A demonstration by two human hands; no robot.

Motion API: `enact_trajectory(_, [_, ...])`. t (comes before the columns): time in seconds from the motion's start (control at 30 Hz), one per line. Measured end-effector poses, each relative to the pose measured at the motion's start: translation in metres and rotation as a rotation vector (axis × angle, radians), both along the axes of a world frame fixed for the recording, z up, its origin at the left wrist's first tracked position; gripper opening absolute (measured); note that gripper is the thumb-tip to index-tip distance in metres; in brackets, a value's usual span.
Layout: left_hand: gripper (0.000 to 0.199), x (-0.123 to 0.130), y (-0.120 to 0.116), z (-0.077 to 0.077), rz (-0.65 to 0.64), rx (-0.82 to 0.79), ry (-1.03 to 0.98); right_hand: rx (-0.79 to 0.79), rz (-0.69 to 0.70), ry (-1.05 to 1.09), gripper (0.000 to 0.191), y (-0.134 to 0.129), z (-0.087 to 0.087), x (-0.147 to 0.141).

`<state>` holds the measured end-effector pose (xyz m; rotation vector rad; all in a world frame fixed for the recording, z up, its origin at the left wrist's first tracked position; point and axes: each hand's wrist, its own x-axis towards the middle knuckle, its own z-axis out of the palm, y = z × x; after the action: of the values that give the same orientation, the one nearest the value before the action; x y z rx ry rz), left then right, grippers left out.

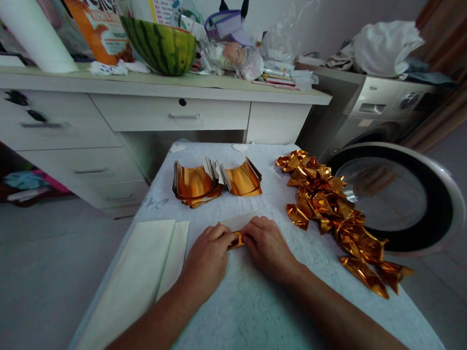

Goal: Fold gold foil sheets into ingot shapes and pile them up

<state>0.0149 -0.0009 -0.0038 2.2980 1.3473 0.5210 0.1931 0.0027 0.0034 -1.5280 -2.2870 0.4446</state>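
Note:
Both hands meet over a small piece of gold foil paper (237, 241) near the middle of the cloth-covered table. My left hand (211, 247) is closed on its left end, and my right hand (267, 244) pinches its right end. A pale sheet (237, 221) lies just beyond the fingers. Farther back stand two curved stacks of gold foil sheets (195, 182), side by side. To the right is a long heap of folded gold foil pieces (322, 200). Pale paper sheets (138, 264) lie left of my left hand.
Behind the table (273, 313) runs a white desk (218, 93) with drawers, bearing a cut watermelon (162, 48), bags and a paper roll (33, 28). An open washing machine door (389, 196) adjoins the table's right side.

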Motion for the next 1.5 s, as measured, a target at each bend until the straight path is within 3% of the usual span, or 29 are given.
enact_trajectory(0.33, [0.017, 0.003, 0.000, 0.000, 0.109, 0.056, 0.154, 0.012, -0.095, -0.101, 0.008, 0.002, -0.002, -0.009])
enact_trajectory(0.5, [0.013, 0.005, -0.001, 0.002, 0.141, 0.069, 0.229, 0.035, -0.110, -0.143, 0.015, -0.001, -0.002, -0.012])
enact_trajectory(0.83, [0.015, -0.001, -0.003, -0.003, 0.169, 0.035, 0.175, 0.064, -0.153, -0.221, 0.035, -0.005, -0.001, -0.021])
enact_trajectory(1.27, [0.016, -0.003, -0.002, 0.000, 0.137, 0.014, 0.202, 0.056, -0.151, -0.226, 0.029, -0.005, -0.002, -0.021])
enact_trajectory(1.5, [0.012, -0.001, -0.002, 0.005, 0.149, -0.007, 0.230, 0.050, -0.139, -0.213, 0.015, -0.005, -0.004, -0.019])
